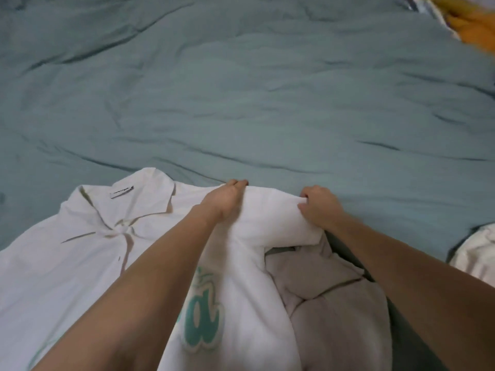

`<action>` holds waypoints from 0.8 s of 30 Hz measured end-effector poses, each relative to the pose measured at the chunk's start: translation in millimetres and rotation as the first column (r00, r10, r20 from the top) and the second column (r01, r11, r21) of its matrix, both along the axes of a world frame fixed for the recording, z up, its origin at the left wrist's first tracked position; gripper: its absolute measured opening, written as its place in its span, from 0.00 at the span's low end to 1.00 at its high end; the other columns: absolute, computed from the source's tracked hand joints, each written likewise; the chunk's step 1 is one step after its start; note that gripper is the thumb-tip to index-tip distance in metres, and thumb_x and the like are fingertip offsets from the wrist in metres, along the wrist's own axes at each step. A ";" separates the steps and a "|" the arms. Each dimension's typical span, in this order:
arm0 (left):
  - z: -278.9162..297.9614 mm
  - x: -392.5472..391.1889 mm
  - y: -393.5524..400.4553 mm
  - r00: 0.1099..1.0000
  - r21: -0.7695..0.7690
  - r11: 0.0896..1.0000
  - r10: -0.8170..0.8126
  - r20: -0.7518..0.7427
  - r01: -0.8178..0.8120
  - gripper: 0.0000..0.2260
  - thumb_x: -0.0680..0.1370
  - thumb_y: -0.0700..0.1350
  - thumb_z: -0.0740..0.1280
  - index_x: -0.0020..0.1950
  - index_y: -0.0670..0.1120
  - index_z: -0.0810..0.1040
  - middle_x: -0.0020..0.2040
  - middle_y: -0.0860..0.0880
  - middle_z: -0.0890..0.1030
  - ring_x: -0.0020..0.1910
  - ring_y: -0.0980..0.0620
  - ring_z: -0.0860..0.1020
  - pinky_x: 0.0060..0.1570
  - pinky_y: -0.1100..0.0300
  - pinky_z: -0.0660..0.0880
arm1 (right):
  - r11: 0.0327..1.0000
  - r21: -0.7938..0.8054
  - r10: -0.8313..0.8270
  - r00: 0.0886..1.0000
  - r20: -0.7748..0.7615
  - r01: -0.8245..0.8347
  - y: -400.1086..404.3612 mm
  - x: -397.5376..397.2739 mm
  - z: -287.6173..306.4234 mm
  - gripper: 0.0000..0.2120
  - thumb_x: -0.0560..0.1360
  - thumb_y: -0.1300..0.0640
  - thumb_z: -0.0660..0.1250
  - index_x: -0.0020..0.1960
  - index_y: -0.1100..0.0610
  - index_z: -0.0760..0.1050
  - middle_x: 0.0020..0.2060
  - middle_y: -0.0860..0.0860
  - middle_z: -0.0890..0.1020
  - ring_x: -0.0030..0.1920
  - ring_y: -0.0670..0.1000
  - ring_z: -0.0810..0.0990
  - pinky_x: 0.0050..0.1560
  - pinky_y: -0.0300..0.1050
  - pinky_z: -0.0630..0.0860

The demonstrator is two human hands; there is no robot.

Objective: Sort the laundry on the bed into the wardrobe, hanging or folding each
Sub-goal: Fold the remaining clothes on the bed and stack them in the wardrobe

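A white polo shirt [80, 250] with a teal printed letter on its front is spread collar-up on the near edge of the blue-green bedsheet [241, 89]. Its sleeve is lifted off the sheet and gripped at both ends: the shoulder end of the sleeve is held by the left hand [223, 200], fingers extended along the fold with the thumb hidden beneath, and the cuff end is pinched by the right hand [320, 207], whose fingers are curled tightly round the cloth. A crumpled pale grey garment [329, 298] is lying just beside the shirt, under the raised sleeve. A white cloth [476, 253] is seen well to the right of the shirt, and orange fabric [474, 25] is seen at the far corner.
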State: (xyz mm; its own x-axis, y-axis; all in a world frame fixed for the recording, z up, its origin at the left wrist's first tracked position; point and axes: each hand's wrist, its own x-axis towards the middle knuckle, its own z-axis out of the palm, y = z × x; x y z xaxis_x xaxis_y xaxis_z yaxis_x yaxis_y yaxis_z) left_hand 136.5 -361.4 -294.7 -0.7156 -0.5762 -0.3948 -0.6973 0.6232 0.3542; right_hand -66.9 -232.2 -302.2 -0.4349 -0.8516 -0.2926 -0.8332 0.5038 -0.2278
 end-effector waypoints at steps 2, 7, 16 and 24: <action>-5.6 -9.8 0.0 0.997 -0.044 0.997 0.062 -0.050 -0.064 0.21 0.74 0.35 0.62 0.68 0.43 0.71 0.62 0.39 0.73 0.60 0.40 0.75 0.58 0.54 0.71 | 0.992 -0.127 -0.005 0.994 0.109 0.019 3.0 -2.5 8.8 0.11 0.77 0.55 0.61 0.51 0.61 0.76 0.52 0.59 0.79 0.54 0.59 0.75 0.49 0.47 0.68; 10.2 -16.3 6.3 0.727 0.314 0.810 0.584 -0.361 -0.495 0.03 0.75 0.40 0.69 0.48 0.44 0.78 0.40 0.45 0.80 0.40 0.47 0.77 0.40 0.60 0.72 | 0.903 -0.426 0.068 0.962 0.266 0.054 18.4 12.6 52.9 0.14 0.73 0.48 0.53 0.43 0.57 0.72 0.38 0.52 0.76 0.42 0.54 0.72 0.43 0.47 0.64; 65.5 121.1 35.9 0.138 0.825 0.263 0.965 -0.224 -0.500 0.06 0.81 0.45 0.63 0.54 0.44 0.76 0.47 0.49 0.80 0.45 0.50 0.81 0.38 0.61 0.78 | 0.889 -0.451 0.319 0.812 0.490 -0.077 9.5 188.6 92.4 0.12 0.78 0.56 0.61 0.56 0.60 0.78 0.51 0.56 0.83 0.53 0.57 0.79 0.49 0.41 0.67; 53.2 277.6 86.4 0.770 0.000 0.778 0.622 -0.142 -0.628 0.11 0.79 0.48 0.61 0.48 0.40 0.76 0.48 0.44 0.79 0.51 0.42 0.77 0.50 0.54 0.69 | 0.812 0.206 0.456 0.813 0.361 -0.547 42.2 297.5 42.7 0.28 0.81 0.48 0.56 0.77 0.57 0.54 0.76 0.56 0.59 0.74 0.55 0.59 0.73 0.49 0.56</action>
